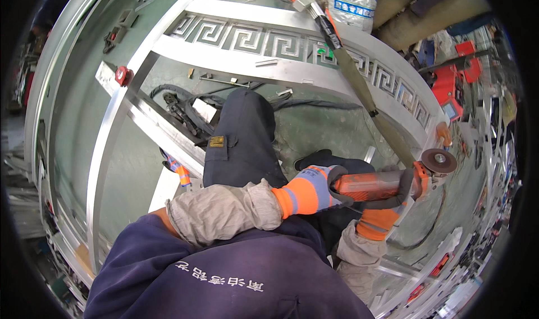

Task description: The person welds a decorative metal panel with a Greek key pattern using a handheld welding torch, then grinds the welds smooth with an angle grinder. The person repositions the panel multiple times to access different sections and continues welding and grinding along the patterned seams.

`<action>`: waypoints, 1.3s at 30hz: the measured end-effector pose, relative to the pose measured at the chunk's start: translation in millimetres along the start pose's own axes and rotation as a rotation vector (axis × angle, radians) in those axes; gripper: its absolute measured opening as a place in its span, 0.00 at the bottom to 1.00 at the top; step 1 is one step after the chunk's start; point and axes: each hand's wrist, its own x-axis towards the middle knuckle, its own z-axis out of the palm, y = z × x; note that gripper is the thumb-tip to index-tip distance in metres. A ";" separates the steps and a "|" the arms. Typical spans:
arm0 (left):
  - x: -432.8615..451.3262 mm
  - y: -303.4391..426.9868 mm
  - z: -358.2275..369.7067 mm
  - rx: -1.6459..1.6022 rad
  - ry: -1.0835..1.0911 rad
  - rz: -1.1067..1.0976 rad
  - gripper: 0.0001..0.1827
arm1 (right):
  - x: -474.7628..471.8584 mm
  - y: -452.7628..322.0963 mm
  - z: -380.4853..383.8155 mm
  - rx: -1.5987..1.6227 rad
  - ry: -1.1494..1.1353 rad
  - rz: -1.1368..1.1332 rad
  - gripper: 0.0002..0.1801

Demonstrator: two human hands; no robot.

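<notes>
An orange angle grinder [374, 185] lies across in front of me at the right, its round brown disc [438, 161] facing up at the far right end. My left hand [313, 189], in an orange and grey-blue work glove, is closed around the rear of the grinder's body. My right hand [391, 205], gloved alike, grips the body nearer the head, with dark fingers over it. Past the grinder stands a curved silver metal frame [252, 62] with a band of Greek-key metal panels [245, 39]. Whether the disc is spinning I cannot tell.
A red tape roll [124, 76] sits on the frame's left side. A metal beam [168, 131] runs under it. Dark cable [316, 103] crosses the floor, and a green-sleeved hose [358, 79] with a metal head lies over the frame. At right stands a red machine [448, 85].
</notes>
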 end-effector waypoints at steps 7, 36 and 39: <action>-14.7 6.5 4.9 -0.031 -0.239 0.066 0.35 | -34.8 -18.7 -14.8 -0.291 -0.110 -0.308 0.16; 20.6 45.6 -7.5 0.527 -0.295 0.519 0.41 | -44.4 -161.4 -246.3 -0.253 0.121 0.190 0.28; 29.2 -5.6 -46.6 0.154 -0.233 0.143 0.34 | -65.0 -235.0 -290.4 -1.268 0.141 0.235 0.44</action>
